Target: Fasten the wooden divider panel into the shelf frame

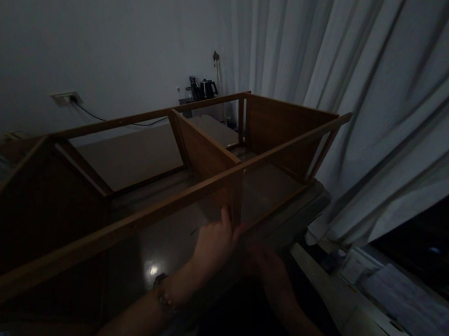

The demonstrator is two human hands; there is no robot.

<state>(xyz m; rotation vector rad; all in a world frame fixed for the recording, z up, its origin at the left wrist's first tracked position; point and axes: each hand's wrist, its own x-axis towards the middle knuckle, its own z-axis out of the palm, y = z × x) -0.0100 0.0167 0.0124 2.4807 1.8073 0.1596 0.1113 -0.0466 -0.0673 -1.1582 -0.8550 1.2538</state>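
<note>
In the head view, the room is dim. A big brown wooden frame (162,207) lies across the middle of the picture, from the left edge to right of center. It has a left board (31,208), a middle board (205,157) and a right board (287,128), with long thin rails joining them at the top.

The left hand (215,242) is just below the center, at the low part of the middle board. One finger or thumb points up against the wood. It touches the board, but I cannot tell if it is gripping it. A dark bracelet (163,296) is on that wrist.

The right hand (267,270) is lower and a bit to the right, near the left one. It is dark and blurry, so I cannot tell if it holds anything.

At the upper left, a socket (66,98) with a black cord (90,113) is on the pale wall (118,36). A black kettle (207,88) stands above the center. A long white curtain (311,19) hangs at the upper right.
</note>
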